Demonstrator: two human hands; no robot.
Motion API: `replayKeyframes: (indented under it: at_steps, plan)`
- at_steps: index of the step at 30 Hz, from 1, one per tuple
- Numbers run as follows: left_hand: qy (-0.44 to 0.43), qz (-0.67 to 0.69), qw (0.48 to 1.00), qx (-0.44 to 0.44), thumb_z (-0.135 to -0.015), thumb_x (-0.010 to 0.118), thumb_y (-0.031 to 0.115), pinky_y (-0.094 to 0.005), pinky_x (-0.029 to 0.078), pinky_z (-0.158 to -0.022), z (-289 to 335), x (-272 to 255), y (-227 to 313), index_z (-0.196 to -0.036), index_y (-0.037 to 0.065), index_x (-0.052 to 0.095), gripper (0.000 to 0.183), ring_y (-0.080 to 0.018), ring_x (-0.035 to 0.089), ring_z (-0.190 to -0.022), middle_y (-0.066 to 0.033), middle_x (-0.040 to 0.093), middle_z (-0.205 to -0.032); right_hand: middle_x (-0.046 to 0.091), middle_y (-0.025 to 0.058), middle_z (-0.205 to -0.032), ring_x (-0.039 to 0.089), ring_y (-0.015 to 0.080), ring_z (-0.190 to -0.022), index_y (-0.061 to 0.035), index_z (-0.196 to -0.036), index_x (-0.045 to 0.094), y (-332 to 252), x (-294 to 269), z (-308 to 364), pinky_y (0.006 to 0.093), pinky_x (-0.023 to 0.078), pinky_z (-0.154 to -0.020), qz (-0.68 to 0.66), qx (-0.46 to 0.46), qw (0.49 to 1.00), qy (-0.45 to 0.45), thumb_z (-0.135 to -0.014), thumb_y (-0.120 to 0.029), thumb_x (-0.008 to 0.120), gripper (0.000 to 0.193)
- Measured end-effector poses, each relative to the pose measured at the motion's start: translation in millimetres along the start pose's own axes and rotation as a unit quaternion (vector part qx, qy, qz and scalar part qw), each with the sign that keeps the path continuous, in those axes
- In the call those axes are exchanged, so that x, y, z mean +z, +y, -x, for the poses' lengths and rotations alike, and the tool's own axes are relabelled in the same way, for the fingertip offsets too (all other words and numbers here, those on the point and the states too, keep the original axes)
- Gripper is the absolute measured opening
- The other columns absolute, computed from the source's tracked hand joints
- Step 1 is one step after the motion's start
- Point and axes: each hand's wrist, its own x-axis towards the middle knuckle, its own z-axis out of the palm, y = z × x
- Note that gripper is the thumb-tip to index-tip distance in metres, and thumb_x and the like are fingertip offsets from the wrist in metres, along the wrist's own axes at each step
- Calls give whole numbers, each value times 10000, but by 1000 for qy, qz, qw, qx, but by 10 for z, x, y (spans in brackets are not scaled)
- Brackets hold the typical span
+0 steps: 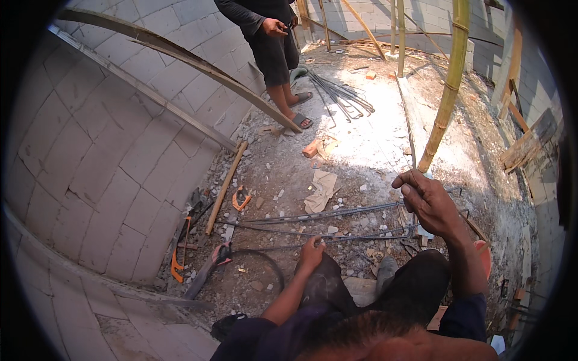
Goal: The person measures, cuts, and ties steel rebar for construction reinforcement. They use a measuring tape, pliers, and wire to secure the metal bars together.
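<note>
My left hand [311, 254] rests by my left knee, its fingers curled around a thin steel rod [367, 237] that runs across in front of me. Two or more similar rods [337, 213] lie just beyond it, low over the rubble. Raised above the rods' right ends, my right hand [430, 201] is closed, with the index finger bent and the thumb against it. Whatever it pinches is too fine to make out; a faint thin line shows near its fingertips.
A person in dark shorts and sandals [280, 60] stands ahead, beside bent steel bars [343, 93]. A bamboo pole [448, 90] rises beyond my right hand. Orange-handled saw [176, 262], orange tool [241, 197], wooden stick [226, 188] and brick piece [312, 147] lie about. Block wall [102, 174] left.
</note>
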Motion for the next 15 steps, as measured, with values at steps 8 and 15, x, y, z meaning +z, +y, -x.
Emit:
replayKeyframes:
  at_steps: [8, 15]
  plan:
    - [-63, 375, 921, 84, -1011, 594, 183, -287, 532, -781, 494, 180, 1014, -1390, -12, 537, 430, -118, 613, -890, -77, 666, -1160, 658, 256, -770, 649, 476, -754, -18, -1056, 576, 722, 742, -361, 568, 489, -679, 230, -53, 949, -207, -993, -238, 489, 244]
    - [12, 531, 847, 18, -988, 646, 157, -228, 508, -603, 397, 85, 1825, -1294, 9, 583, 346, -69, 559, -711, -13, 645, -919, 692, 227, -774, 696, 427, -755, 14, -1068, 568, 733, 1086, -403, 544, 529, -629, 334, -100, 898, -267, -964, -168, 459, 236]
